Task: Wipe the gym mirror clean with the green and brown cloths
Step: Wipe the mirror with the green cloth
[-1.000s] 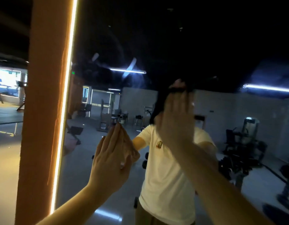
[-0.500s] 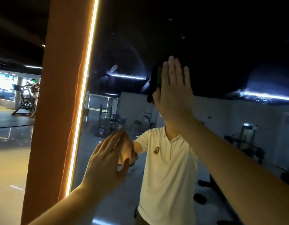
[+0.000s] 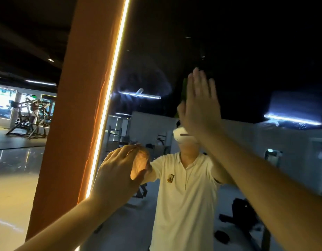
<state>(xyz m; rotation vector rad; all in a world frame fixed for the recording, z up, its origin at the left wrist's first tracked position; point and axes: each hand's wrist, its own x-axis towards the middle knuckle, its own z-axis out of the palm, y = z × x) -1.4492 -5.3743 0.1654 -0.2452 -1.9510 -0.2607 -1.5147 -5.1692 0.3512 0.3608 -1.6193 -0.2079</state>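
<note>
Fingers (image 3: 199,84) straight: right hand (image 3: 202,107) presses green cloth (image 3: 184,87), left hand (image 3: 118,171) crumpled brown cloth (image 3: 141,160), on streaky mirror (image 3: 147,78).

Entry: right hand (image 3: 200,105), green cloth (image 3: 183,88) beneath. I log both shifted toward 12 o'clock up the mirror (image 3: 247,51).

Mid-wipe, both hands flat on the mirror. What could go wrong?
Only a sliver of green cloth shows past the flat right hand; with no grip it may slip and bare skin smear the mirror. Haze beside the reflected ceiling light is easily missed in this dimness. The left hand may bump the lit edge strip beside it.
</note>
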